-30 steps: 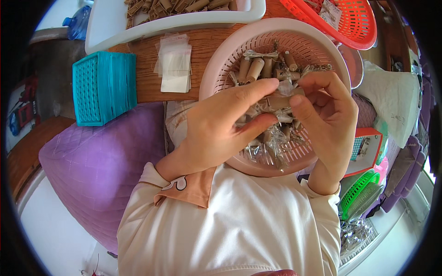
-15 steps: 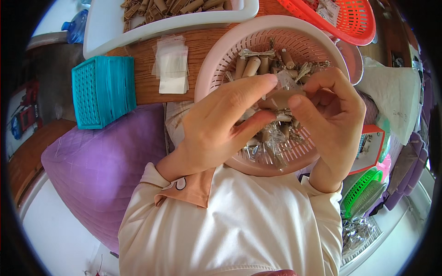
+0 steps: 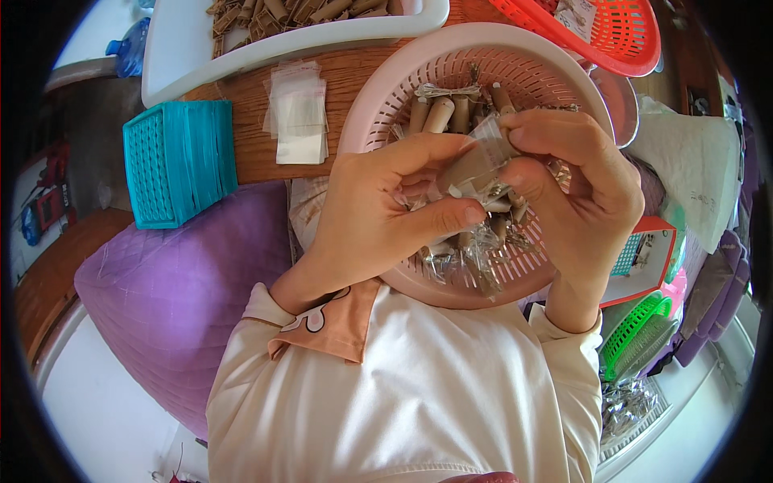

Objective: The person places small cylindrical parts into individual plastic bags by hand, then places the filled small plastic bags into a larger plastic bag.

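Over the pink basket [image 3: 366, 105], a small clear plastic bag [image 3: 475, 167] with a brown cardboard-like roll inside is held between my two hands. My left hand [image 3: 394, 193] grips the bag's left end, thumb in front and fingers partly hidden behind. The bag's right end is pinched by my right hand [image 3: 576, 169], its thumb and forefinger closed at the opening and the other fingers curled. Beneath, the basket holds several brown rolls [image 3: 439, 115] tied with pale string, and crumpled clear wrappers [image 3: 483, 258].
Flat clear bags [image 3: 299, 117] lie stacked on the wooden table [image 3: 254, 153], beside a block of teal baskets [image 3: 179, 161]. A white tub [image 3: 266, 58] of brown pieces stands behind, a red basket [image 3: 620, 36] at far right. A purple quilted cover [image 3: 177, 298] sits left, a green basket [image 3: 636, 334] right.
The bagged roll has tilted up and shows more clearly between my hands. My left thumb has come forward under it, and my right fingers have closed on its right end.
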The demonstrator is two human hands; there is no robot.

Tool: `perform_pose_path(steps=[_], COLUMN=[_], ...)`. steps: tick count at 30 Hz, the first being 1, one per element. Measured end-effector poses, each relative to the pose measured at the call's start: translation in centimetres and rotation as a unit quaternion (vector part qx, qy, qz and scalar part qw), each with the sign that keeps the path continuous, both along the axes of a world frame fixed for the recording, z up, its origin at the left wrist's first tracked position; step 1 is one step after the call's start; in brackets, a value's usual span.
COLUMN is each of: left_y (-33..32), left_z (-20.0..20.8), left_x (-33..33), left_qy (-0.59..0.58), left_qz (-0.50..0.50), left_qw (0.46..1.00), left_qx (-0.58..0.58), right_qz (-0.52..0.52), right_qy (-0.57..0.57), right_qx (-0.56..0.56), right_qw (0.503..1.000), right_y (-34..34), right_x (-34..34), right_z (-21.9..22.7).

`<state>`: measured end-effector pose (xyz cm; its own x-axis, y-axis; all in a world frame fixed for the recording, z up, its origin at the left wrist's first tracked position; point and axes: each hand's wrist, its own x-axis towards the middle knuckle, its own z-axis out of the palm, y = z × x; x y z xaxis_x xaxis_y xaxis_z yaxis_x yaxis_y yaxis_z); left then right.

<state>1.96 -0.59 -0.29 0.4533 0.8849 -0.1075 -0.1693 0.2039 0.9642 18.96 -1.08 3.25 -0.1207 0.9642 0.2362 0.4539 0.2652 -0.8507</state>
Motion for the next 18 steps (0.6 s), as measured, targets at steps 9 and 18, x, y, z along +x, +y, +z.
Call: perform_pose_path(steps=[9, 18], left_y=[0.8, 1.3], left_z=[-0.3, -0.1], left_x=[0.2, 1.0], left_qy=[-0.072, -0.07], left_qz=[0.002, 0.02], left_qw=[0.993, 0.997], left_qx=[-0.089, -0.04], right_qz=[0.107, 0.129], right_qy=[-0.096, 0.048], right_qx=[0.043, -0.057], right_qw=[0.989, 0.989], right_y=[0.8, 0.4], right_x=[0.2, 0.0], right_z=[-0.8, -2.1])
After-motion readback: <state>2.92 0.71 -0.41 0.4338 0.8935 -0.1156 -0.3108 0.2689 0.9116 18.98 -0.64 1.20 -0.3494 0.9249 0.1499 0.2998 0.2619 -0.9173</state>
